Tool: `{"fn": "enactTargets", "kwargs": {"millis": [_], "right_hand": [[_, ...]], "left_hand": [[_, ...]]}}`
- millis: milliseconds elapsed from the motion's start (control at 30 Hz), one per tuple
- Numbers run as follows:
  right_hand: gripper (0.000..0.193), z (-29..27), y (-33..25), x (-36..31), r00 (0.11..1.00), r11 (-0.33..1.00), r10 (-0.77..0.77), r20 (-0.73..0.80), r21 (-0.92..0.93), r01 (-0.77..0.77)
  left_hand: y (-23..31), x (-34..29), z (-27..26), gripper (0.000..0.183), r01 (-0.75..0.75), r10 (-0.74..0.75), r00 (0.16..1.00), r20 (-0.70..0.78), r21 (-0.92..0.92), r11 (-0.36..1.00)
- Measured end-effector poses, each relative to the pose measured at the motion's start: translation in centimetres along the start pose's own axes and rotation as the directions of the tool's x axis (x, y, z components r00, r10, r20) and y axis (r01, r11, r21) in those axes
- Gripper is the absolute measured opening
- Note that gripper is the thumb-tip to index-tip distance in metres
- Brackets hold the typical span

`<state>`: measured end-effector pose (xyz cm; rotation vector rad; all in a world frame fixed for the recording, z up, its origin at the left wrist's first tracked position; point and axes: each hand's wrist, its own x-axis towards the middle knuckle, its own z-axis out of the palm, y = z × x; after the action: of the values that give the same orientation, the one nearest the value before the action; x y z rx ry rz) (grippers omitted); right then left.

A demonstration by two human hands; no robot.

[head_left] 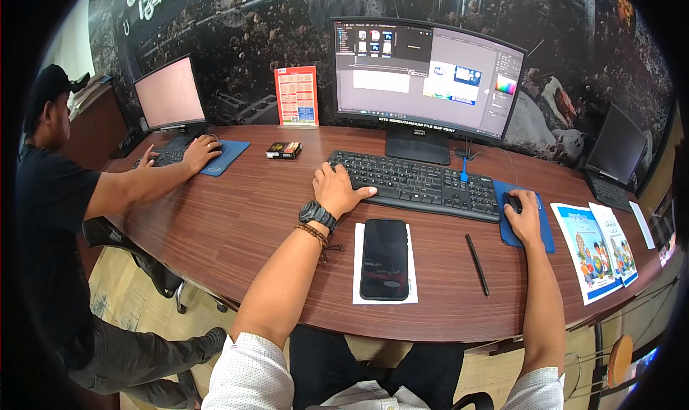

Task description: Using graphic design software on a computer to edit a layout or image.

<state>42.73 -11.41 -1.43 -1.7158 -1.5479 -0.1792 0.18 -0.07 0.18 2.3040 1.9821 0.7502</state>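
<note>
My left hand (335, 189) rests with its fingers apart on the left end of a black keyboard (416, 184), the thumb stretched out along its front edge. Under my right hand (527, 220) is a black computer mouse (512, 203), gripped on a blue mouse pad (507, 232). Behind the keyboard stands a wide curved monitor (427, 76) showing file icons and a design window. A dark smartphone (385, 261) lies on white paper (357, 295) between my forearms. Beside it, nearer my right arm, lies a black pen (476, 265).
A co-worker (54, 187) at the left uses a mouse and keyboard before another monitor (169, 94). A small dark box (284, 150) and a red-and-white sign (296, 98) stand between us. Printed booklets (585, 252) lie at the right, near a dark monitor (616, 144).
</note>
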Motion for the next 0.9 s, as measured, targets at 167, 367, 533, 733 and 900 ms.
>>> {"fn": "enactTargets", "kwargs": {"millis": [167,367,533,733,900], "right_hand": [[0.034,-0.03,-0.08,-0.04,1.000,1.000,0.006,-0.012,-0.013,-0.006],[0.034,0.14,0.41,0.05,1.000,1.000,-0.013,-0.016,-0.014,0.012],[0.034,0.05,0.31,0.07,1.000,1.000,-0.015,-0.010,-0.005,0.015],[0.035,-0.07,-0.20,-0.02,1.000,1.000,0.028,-0.004,-0.008,-0.028],[0.035,-0.03,-0.06,0.03,1.000,1.000,0.017,-0.004,-0.011,-0.017]], "left_hand": [[0.00,0.02,0.01,0.096,0.005,-0.005,1.000,0.014,-0.013,1.000],[-0.04,0.00,0.06,0.095,-0.005,0.005,1.000,0.008,-0.015,1.000],[-0.14,0.05,0.20,0.095,-0.006,0.006,1.000,0.004,-0.012,1.000],[-0.12,0.05,0.22,0.095,-0.001,0.001,1.000,0.008,-0.011,1.000],[-0.02,0.03,0.04,0.095,0.004,-0.004,1.000,0.014,-0.010,1.000]]}}
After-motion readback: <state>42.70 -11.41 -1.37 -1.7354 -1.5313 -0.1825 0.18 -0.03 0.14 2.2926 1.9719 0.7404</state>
